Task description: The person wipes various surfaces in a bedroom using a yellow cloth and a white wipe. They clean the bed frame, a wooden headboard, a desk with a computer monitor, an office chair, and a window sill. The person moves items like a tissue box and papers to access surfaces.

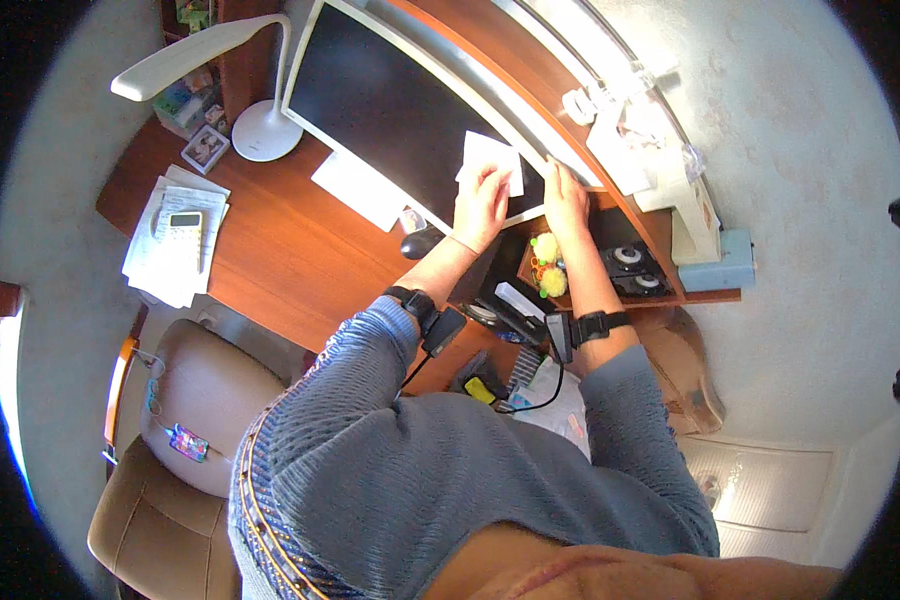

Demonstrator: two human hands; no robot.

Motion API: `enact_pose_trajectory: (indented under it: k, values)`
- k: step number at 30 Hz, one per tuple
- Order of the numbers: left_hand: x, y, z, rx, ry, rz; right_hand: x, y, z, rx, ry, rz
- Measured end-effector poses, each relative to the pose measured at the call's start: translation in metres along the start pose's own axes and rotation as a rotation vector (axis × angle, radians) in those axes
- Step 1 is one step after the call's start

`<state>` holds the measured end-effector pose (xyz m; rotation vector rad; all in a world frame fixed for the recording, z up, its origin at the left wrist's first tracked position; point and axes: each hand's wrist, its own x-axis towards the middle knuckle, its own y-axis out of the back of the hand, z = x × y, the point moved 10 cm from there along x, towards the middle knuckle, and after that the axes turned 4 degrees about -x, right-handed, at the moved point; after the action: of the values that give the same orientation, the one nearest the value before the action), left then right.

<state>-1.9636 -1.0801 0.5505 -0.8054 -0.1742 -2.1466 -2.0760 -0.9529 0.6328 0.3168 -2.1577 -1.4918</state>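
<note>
Pinching a white sheet (492, 160) in the left hand (481, 212), over a dark monitor (380, 100), with the right hand (567, 203) at the monitor's right edge.

Working with hands apart: gripping the sheet between thumb and fingers on the left, stretching fingers along the edge on the right. Cannot tell whether clasping that edge or merely resting there, nor whether pressing the sheet flat to the glass. Seemingly underway, not finished: with the sheet in place near the screen's right end, leaving most of the dark surface uncovered; impossible to judge how much done elsewhere. Farther out, past a black mouse (422, 243) near the left wrist, to a white desk lamp (267, 131) and a calculator (184, 242) on loose papers (147, 243).
</note>
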Motion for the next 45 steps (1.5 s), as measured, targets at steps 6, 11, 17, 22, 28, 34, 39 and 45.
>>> enact_pose_trajectory:
  k: [6, 11, 17, 22, 28, 34, 39, 45]
  values:
    - [0.025, 0.003, 0.012, 0.221, -0.239, 0.088, -0.003, 0.001, -0.003, -0.078, -0.087, -0.020]
    - [0.042, 0.006, -0.011, 0.407, -0.217, -0.025, -0.007, 0.006, -0.014, -0.072, -0.043, 0.042]
    - [0.103, 0.057, -0.072, 0.438, -0.080, 0.062, -0.009, 0.008, -0.020, -0.113, 0.014, 0.134]
    - [0.184, 0.143, -0.109, 0.413, -0.067, 0.280, -0.013, 0.006, -0.017, -0.155, 0.004, 0.171]
    - [0.198, 0.161, -0.109, 0.391, -0.097, 0.315, -0.019, 0.006, -0.018, -0.116, 0.001, 0.185]
    - [0.170, 0.180, -0.165, 0.424, 0.070, 0.370, -0.019, 0.008, -0.021, -0.102, 0.018, 0.222]
    - [0.118, 0.214, -0.240, 0.457, 0.249, 0.403, -0.020, 0.008, -0.020, -0.105, 0.037, 0.230]
    - [0.041, 0.180, -0.242, 0.432, 0.358, 0.346, -0.021, 0.007, -0.022, -0.118, 0.061, 0.239]
